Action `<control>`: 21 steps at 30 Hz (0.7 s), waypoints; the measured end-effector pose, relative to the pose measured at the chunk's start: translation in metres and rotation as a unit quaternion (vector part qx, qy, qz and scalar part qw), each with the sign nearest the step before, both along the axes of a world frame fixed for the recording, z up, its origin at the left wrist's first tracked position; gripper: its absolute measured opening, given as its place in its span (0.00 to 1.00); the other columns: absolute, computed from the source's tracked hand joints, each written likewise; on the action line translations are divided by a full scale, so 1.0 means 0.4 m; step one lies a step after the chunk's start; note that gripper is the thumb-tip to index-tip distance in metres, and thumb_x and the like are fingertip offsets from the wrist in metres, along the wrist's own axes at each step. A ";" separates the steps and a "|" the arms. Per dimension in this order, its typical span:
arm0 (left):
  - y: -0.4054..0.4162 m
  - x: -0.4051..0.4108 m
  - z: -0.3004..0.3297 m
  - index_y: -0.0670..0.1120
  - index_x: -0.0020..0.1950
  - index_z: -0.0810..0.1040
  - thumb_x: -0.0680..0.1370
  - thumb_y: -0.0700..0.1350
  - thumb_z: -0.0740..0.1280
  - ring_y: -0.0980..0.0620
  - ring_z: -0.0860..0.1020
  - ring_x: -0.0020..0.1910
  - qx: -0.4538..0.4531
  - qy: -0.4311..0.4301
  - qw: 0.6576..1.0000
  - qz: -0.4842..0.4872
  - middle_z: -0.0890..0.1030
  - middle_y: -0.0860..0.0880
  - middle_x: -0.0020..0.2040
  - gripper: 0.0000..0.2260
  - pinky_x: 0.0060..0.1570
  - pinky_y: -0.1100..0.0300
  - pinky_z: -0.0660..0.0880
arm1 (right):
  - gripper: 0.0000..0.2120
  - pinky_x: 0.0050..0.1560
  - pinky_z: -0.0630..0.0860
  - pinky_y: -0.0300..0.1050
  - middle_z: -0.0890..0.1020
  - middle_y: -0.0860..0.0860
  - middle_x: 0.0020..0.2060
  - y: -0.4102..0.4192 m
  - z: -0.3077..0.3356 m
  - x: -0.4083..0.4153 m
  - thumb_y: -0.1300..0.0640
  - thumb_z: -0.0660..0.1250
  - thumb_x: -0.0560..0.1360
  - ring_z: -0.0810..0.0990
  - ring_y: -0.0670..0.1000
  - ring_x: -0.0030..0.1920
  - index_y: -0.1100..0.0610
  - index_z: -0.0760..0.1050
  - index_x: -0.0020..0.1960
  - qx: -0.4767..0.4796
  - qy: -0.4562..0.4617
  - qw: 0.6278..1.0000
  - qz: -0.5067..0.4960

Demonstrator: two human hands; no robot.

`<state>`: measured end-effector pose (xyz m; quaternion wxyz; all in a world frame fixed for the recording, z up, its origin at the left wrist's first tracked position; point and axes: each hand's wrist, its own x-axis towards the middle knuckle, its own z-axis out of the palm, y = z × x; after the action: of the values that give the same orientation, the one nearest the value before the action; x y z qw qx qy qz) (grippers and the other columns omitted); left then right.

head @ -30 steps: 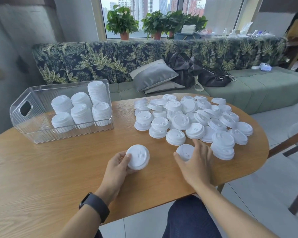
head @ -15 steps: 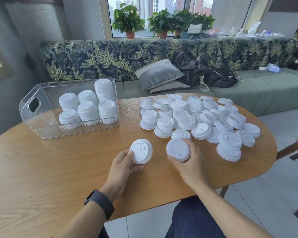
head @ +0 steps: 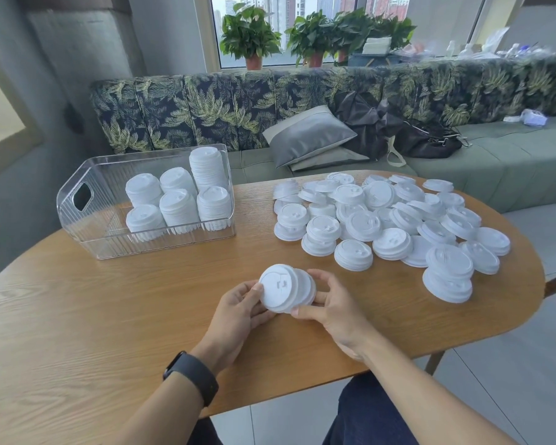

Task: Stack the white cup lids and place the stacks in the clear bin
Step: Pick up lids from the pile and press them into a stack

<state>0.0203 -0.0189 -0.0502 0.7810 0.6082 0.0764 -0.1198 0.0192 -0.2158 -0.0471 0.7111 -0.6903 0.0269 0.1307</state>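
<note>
Just above the wooden table (head: 77, 316), both my hands hold a short stack of white cup lids (head: 283, 289), tilted on edge. My left hand (head: 238, 308) grips its left face and rim. My right hand (head: 334, 303) curls round the lids on the right side. A pile of several loose white lids (head: 389, 216) covers the table's right half. The clear bin (head: 87, 226) stands at the back left with several lid stacks (head: 178, 200) inside.
A leaf-patterned sofa (head: 206, 110) with a grey cushion (head: 308, 133) and black bags (head: 398, 123) runs behind the table. Potted plants (head: 251, 36) stand on the window sill. A black watch (head: 191, 375) is on my left wrist.
My right hand picked a lid from the pile and brought it left. It now sits against the lid in my left hand, forming one stack held by both hands.
</note>
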 end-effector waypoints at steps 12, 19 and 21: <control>-0.014 -0.011 -0.006 0.41 0.64 0.78 0.86 0.45 0.63 0.44 0.85 0.58 0.005 -0.028 0.999 0.040 0.85 0.41 0.60 0.12 0.55 0.53 0.83 | 0.19 0.48 0.77 0.44 0.85 0.57 0.48 0.003 0.008 0.006 0.71 0.64 0.79 0.78 0.51 0.44 0.54 0.81 0.62 0.135 0.011 0.991 -0.002; -0.022 -0.015 -0.010 0.42 0.63 0.80 0.85 0.45 0.64 0.45 0.86 0.55 0.036 -0.037 0.997 0.054 0.85 0.42 0.59 0.11 0.51 0.54 0.83 | 0.17 0.45 0.76 0.44 0.85 0.57 0.50 0.002 -0.006 0.005 0.67 0.59 0.83 0.77 0.53 0.46 0.56 0.81 0.65 0.139 0.018 0.990 -0.017; -0.023 -0.016 -0.010 0.42 0.63 0.80 0.85 0.45 0.64 0.46 0.86 0.55 0.042 -0.039 0.997 0.054 0.85 0.42 0.58 0.11 0.51 0.53 0.84 | 0.16 0.45 0.75 0.44 0.86 0.56 0.50 0.002 -0.005 0.001 0.65 0.59 0.84 0.78 0.51 0.45 0.56 0.81 0.64 0.141 0.017 0.990 -0.024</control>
<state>0.0138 -0.0279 -0.0544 0.7624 0.6397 0.0837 -0.0502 0.0195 -0.2149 -0.0490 0.8039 -0.5798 0.0366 0.1279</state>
